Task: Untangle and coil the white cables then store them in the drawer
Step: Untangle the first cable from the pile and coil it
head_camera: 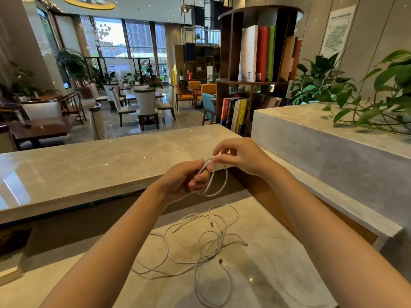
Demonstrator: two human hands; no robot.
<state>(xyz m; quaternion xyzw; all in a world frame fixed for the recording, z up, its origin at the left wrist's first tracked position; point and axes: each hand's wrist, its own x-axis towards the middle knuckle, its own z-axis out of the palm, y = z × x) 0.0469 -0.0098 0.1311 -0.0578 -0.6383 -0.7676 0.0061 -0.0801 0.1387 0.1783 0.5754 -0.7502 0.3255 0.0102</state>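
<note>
Coil of white cable [226, 177] held above the counter [278, 252].
Left hand [182, 182] grips the upright loop in curled fingers; right hand [241, 156] pinches its top. Tangled cables [205, 256] sprawl across the counter's middle.

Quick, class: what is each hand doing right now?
Left hand: grips the coiled white cable.
Right hand: pinches the top of that same coil.

Both hands [184, 181] coiling white cable [216, 178], tangle [206, 243] below
</note>
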